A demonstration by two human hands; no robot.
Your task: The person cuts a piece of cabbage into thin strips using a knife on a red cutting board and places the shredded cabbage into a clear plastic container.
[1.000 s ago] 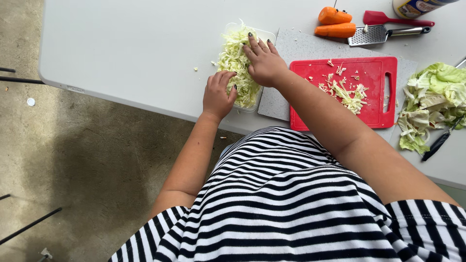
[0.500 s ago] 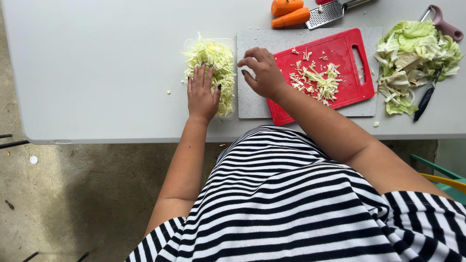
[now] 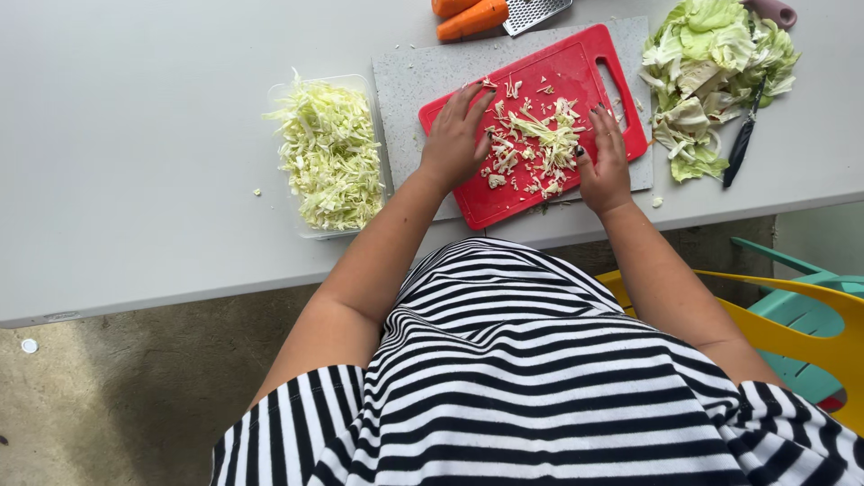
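Note:
A red cutting board (image 3: 576,67) lies on a grey board (image 3: 405,85), with a loose heap of shredded cabbage (image 3: 531,144) on it. My left hand (image 3: 454,139) rests flat on the red board at the heap's left side, fingers spread. My right hand (image 3: 605,162) rests at the heap's right side, fingers apart. Both hands flank the shreds and touch them; neither holds anything. To the left, a clear shallow tray (image 3: 360,85) is piled with shredded cabbage (image 3: 328,153).
Whole cabbage leaves (image 3: 715,67) lie at the right with a dark-handled knife (image 3: 742,144) beside them. Two carrots (image 3: 468,13) and a metal grater (image 3: 535,11) sit at the table's far edge. A yellow and a teal chair (image 3: 801,297) stand at my right.
Both hands left the tray of shredded cabbage and moved right onto the red board, now on either side of the shreds. The view shifted right.

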